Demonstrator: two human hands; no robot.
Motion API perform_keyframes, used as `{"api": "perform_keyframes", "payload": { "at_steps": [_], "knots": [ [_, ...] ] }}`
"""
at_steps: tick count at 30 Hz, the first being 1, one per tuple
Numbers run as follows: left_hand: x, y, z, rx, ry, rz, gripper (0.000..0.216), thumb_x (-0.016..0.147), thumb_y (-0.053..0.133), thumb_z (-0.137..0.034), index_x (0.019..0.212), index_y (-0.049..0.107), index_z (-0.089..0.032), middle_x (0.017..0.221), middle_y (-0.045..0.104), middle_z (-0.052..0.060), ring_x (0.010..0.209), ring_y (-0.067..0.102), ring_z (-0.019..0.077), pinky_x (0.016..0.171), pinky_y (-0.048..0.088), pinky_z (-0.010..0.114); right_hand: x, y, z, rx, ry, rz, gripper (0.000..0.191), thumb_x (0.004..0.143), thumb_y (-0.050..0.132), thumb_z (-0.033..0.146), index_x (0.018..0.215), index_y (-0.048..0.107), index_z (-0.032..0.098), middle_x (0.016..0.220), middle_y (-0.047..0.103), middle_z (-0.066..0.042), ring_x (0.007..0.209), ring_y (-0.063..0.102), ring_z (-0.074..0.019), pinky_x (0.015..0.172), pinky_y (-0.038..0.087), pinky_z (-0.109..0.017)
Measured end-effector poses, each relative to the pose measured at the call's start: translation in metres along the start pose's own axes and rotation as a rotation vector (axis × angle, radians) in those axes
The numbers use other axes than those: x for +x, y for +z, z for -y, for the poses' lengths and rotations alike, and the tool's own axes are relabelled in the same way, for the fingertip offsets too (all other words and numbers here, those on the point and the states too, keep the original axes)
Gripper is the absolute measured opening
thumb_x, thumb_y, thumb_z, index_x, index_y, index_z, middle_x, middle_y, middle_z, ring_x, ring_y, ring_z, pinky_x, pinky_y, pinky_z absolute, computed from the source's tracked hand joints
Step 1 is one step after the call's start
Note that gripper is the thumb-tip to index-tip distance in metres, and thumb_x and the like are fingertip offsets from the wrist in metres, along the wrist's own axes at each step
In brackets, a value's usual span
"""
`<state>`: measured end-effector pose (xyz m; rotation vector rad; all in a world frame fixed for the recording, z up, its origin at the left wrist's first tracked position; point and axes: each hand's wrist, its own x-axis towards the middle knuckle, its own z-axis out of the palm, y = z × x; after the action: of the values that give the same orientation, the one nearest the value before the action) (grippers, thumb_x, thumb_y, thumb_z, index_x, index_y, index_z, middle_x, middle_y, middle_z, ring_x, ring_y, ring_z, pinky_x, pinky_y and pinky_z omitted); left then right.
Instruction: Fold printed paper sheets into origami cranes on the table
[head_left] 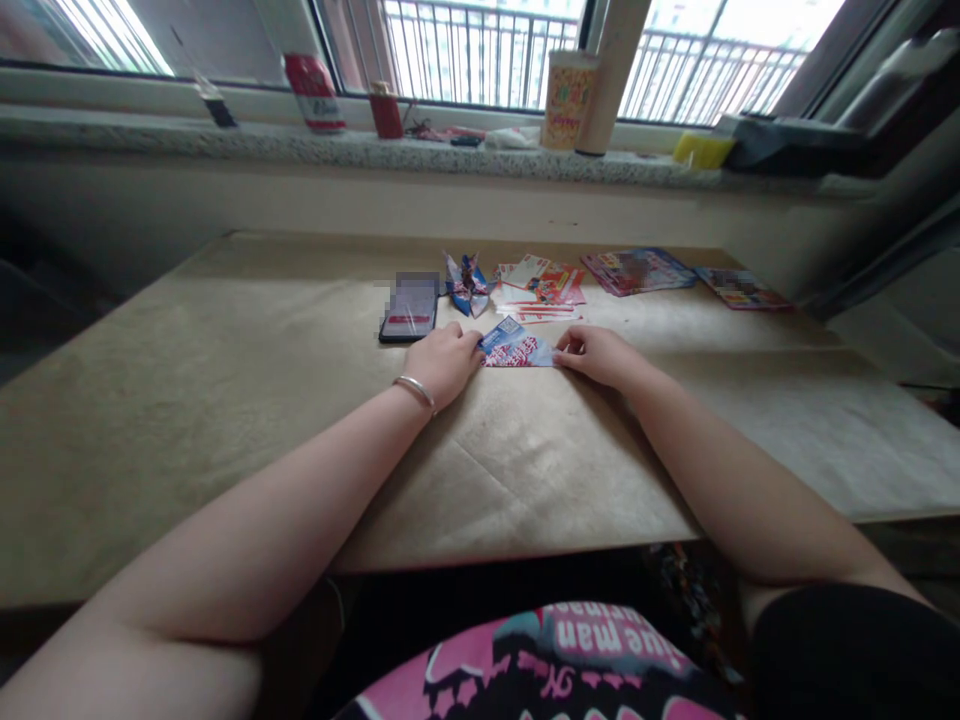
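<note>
A folded sheet of printed paper (517,347), roughly triangular and blue with red and white print, lies on the table between my hands. Its left corner is under the fingers of my left hand (444,362), which wears a silver bangle. At the opposite corner, my right hand (598,356) pinches the paper between thumb and fingers. Just beyond it stands a folded paper flower shape (469,284) in blue, white and red. A phone (411,308) rests flat to the left of that, close to my left hand.
Loose printed leaflets (541,285) lie behind the folded sheet. Two stacks of colourful papers, one nearer (637,272) and one farther right (742,288), sit along the back. On the windowsill (262,146) stand a red can (313,95), a patterned cup (568,100) and a yellow item (703,151).
</note>
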<state>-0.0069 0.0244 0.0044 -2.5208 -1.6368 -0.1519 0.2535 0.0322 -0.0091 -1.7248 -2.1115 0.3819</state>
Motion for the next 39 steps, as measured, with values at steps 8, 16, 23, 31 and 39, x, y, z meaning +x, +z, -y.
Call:
{"api": "perform_keyframes", "payload": {
  "at_steps": [8, 16, 23, 31, 39],
  "knots": [
    [-0.004, 0.001, 0.006, -0.137, -0.011, -0.085, 0.044, 0.099, 0.035, -0.035, 0.141, 0.045, -0.024, 0.120, 0.057, 0.010, 0.102, 0.062, 0.0233, 0.088, 0.049, 0.035, -0.003, -0.001, 0.000, -0.017, -0.034, -0.015, 0.011, 0.078, 0.067, 0.032, 0.080, 0.065, 0.021, 0.076, 0.069, -0.002, 0.066, 0.058, -0.0153, 0.058, 0.040, -0.027],
    [-0.005, 0.000, 0.010, -0.317, 0.176, -0.326, 0.061, 0.088, 0.058, -0.033, 0.144, 0.040, -0.016, 0.130, 0.056, 0.013, 0.119, 0.054, 0.0279, 0.101, 0.045, 0.043, -0.012, -0.007, 0.018, -0.137, -0.356, -0.058, 0.004, 0.078, 0.061, 0.024, 0.076, 0.060, 0.020, 0.083, 0.067, -0.004, 0.079, 0.058, -0.0179, 0.068, 0.039, -0.027],
    [-0.003, 0.002, 0.014, -0.300, 0.547, -0.252, 0.033, 0.093, 0.048, -0.024, 0.122, 0.064, -0.021, 0.122, 0.066, 0.009, 0.110, 0.061, 0.0223, 0.097, 0.048, 0.038, -0.016, -0.007, 0.020, -0.149, -0.360, 0.055, 0.012, 0.082, 0.065, 0.033, 0.087, 0.070, 0.023, 0.084, 0.068, -0.001, 0.069, 0.055, -0.0139, 0.061, 0.035, -0.025],
    [-0.003, 0.001, 0.018, -0.353, 0.659, -0.122, 0.027, 0.094, 0.053, -0.034, 0.113, 0.070, -0.024, 0.119, 0.069, 0.006, 0.106, 0.064, 0.0190, 0.094, 0.049, 0.033, -0.011, -0.006, 0.010, -0.048, -0.477, 0.068, 0.014, 0.084, 0.064, 0.032, 0.089, 0.073, 0.022, 0.095, 0.067, -0.005, 0.085, 0.060, -0.0164, 0.074, 0.044, -0.027],
    [-0.003, 0.000, 0.017, -0.424, 0.582, -0.064, 0.038, 0.100, 0.039, -0.037, 0.107, 0.073, -0.023, 0.115, 0.072, 0.004, 0.108, 0.064, 0.0190, 0.098, 0.046, 0.034, -0.009, -0.004, 0.009, -0.047, -0.509, 0.055, 0.014, 0.085, 0.064, 0.031, 0.088, 0.073, 0.022, 0.095, 0.068, -0.005, 0.087, 0.061, -0.0174, 0.078, 0.047, -0.029]
  ]
}}
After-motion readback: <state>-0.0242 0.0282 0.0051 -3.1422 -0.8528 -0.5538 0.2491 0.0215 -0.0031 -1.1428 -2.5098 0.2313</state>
